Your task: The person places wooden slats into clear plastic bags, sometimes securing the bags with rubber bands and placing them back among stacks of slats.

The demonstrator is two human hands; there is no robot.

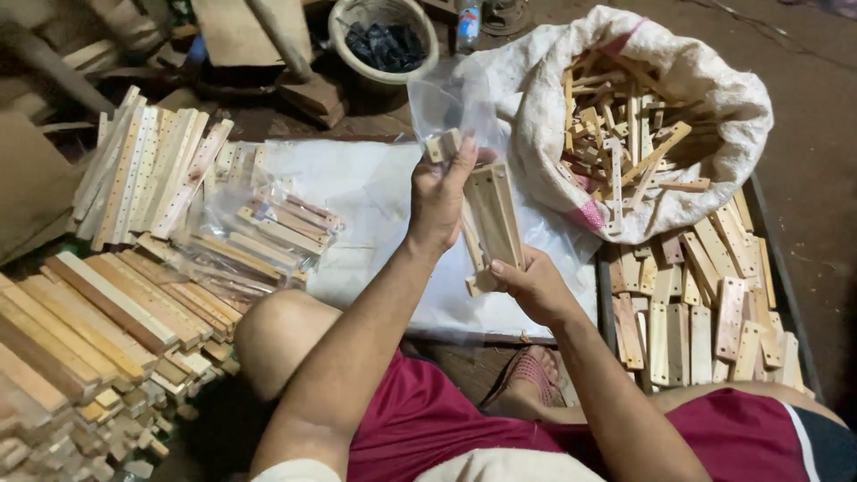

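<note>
The left hand (439,198) holds up a clear plastic bag (451,107) by its mouth, with a small wooden block (442,145) pinched between thumb and fingers at the bag's edge; its grip is closed on both. The right hand (533,286) is closed round the lower end of a bundle of flat wooden slats (494,219), which stands nearly upright between the two hands, its top just under the bag. Judging from this, the bundle could fan apart, since only its bottom end is held, and the loose top pieces could catch the thin plastic and tear it; the small block sits in a light pinch and could slip out over the white sheet (366,192) below. To the right, a white cloth sack (714,98) lies open and is heaped with short drilled wooden strips in no order, and beside it a shallow dark tray (778,268) carries rows of flat wooden pieces laid side by side. At the top, a round pale bucket (379,36) holds dark lumps that I cannot make out. On the left, filled clear packets (259,232) of slats lie on the floor near stacked wooden bars (98,312) and a fan of pale drilled strips (147,170).
</note>
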